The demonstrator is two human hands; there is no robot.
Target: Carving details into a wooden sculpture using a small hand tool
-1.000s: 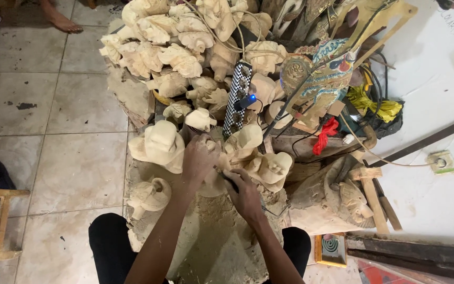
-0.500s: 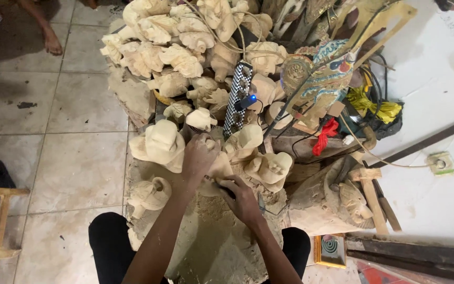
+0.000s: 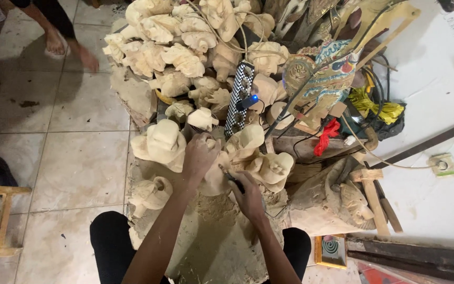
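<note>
1. Your left hand point(image 3: 199, 155) is curling its fingers down over the top of the carving point(image 3: 217, 176), pressing it against the work block point(image 3: 222, 236) between your knees.
2. Your right hand point(image 3: 248, 195) is pinching a dark tool point(image 3: 232, 179) with closed fingers, its tip meeting the carving's right side.
3. The carving is looking like pale, stiff, fairly light wood; its thin cut edges are probably fragile, so be gripping the thick body.
4. More carved heads point(image 3: 161, 142) are crowding just beside it.
</note>
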